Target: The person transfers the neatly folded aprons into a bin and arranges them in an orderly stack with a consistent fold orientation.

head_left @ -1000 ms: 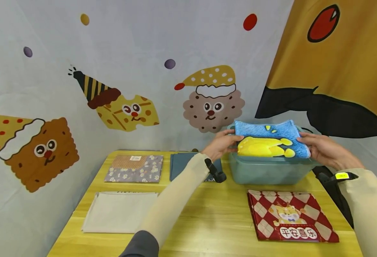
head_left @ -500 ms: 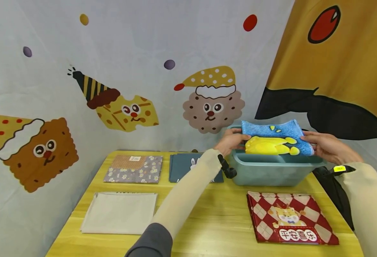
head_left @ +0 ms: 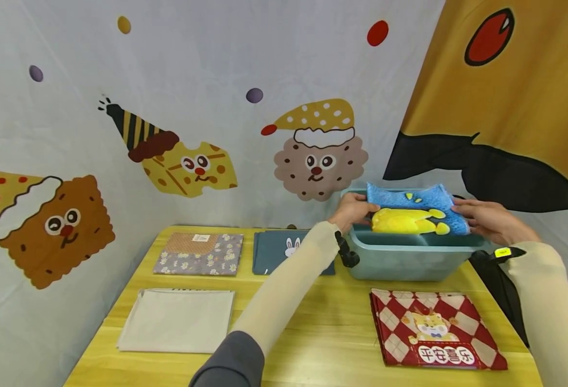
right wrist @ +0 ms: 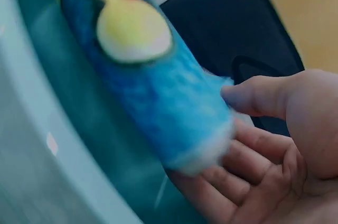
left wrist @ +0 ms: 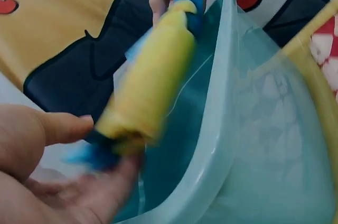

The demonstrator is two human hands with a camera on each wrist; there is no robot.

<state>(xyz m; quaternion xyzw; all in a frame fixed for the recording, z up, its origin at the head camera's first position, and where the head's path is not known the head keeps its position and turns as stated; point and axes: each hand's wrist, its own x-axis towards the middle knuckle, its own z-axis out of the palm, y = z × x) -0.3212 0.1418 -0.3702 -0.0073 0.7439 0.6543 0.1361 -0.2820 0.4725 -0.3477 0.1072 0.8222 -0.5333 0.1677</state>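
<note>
A folded towel [head_left: 405,221], blue with a yellow figure, is held level over the open top of a blue-green plastic bin [head_left: 410,264]. My left hand [head_left: 352,211] grips its left end, and my right hand [head_left: 489,219] holds the right end. In the left wrist view, the thumb lies above the towel [left wrist: 153,76] and the fingers below; blur softens its near end. From the right wrist, the thumb touches the towel's [right wrist: 163,102] upper side while the fingers support it beneath. How deep the towel sits within the bin is hard to tell.
On the wooden table [head_left: 313,344] lie a red diamond-patterned folded cloth [head_left: 439,330], a dark blue one [head_left: 271,252] with a rabbit, a grey floral one [head_left: 199,255] and an off-white one [head_left: 177,321]. A printed curtain [head_left: 192,64] hangs behind.
Both hands have shifted the towel slightly right over the bin, exposing more of the bin's front rim and interior. Over the last half second it has dipped only a little.
</note>
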